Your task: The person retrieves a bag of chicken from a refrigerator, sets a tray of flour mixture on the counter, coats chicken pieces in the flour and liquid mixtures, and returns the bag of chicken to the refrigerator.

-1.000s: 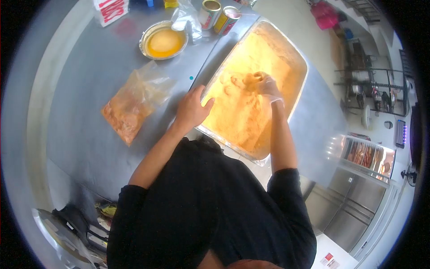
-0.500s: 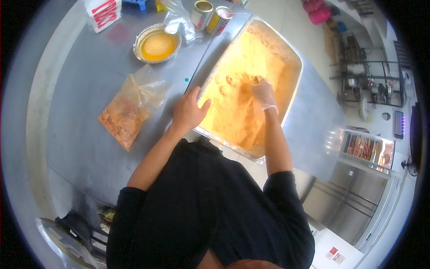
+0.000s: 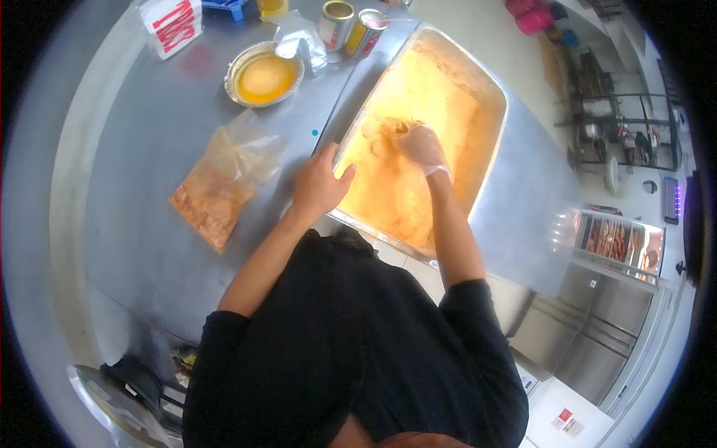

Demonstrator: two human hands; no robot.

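Observation:
A large metal tray (image 3: 493, 153) holds a layer of orange-yellow powder (image 3: 396, 201). My left hand (image 3: 320, 181) rests on the tray's left rim, thumb spread from the fingers. Over the powder, inside the tray, is my right hand (image 3: 423, 148) in a clear plastic glove. Its fingers are bent down at coated lumps (image 3: 376, 133) in the powder; the fingertips are blurred, and whether they grip anything is hidden.
On the metal table (image 3: 134, 179) lie a plastic bag of raw meat pieces (image 3: 215, 196) and a foil-like bowl of yellow liquid (image 3: 264, 77). Two open cans (image 3: 364, 36), clear plastic (image 3: 302, 41) and a white bag with red letters (image 3: 173, 25) stand farther back.
My right hand has moved left across the powder, towards the lumps. My left hand stays on the tray's rim. The whole view has shifted slightly.

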